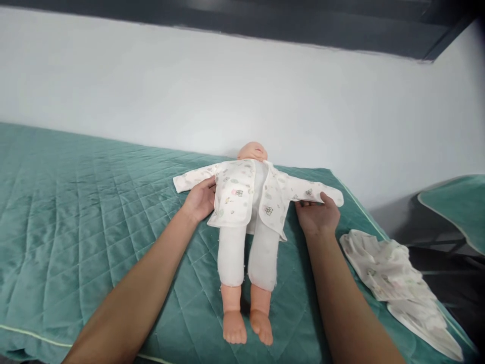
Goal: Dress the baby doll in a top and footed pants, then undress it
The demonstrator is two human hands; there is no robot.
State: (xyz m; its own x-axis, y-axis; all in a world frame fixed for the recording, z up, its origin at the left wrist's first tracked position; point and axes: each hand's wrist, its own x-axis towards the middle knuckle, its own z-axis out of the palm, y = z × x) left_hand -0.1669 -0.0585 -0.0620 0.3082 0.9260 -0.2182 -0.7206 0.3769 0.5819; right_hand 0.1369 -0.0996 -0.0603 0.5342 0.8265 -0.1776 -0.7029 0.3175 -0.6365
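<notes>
A baby doll (pixel 248 242) lies on its back on a green quilted bed (pixel 76 212), head toward the wall, bare feet toward me. It wears a white printed jacket (pixel 235 194), front hanging open, sleeves spread sideways. My left hand (pixel 200 199) rests against the jacket's left front panel under the left sleeve, fingers curled on the cloth. My right hand (pixel 317 215) lies at the end of the right sleeve (pixel 314 191), fingers closed on its lower edge.
A crumpled white printed garment (pixel 394 275) lies on the bed's right edge. A white wall (pixel 227 91) runs behind the bed. Another green-covered surface (pixel 458 207) stands at far right across a dark gap. The bed's front edge is near me.
</notes>
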